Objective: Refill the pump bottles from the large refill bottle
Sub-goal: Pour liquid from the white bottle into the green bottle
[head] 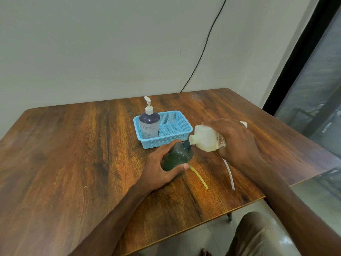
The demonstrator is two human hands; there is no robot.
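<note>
A dark green pump bottle (177, 156) stands on the table with its pump off and its neck open. My left hand (162, 167) grips its body. My right hand (238, 141) holds the large white refill bottle (204, 138) tipped on its side, its spout touching the green bottle's neck. A purple pump bottle (149, 124) with a white pump head stands in the left end of a blue basket (177, 124). Two pump tubes lie on the table, one yellow (199, 177), one white (229, 174); their heads are hidden by my hands.
The wooden table (73, 154) ends close on the right and at the front. A black cable (203, 47) hangs down the wall behind. A glass door frame stands at the right. My knee (258, 235) shows below the table edge.
</note>
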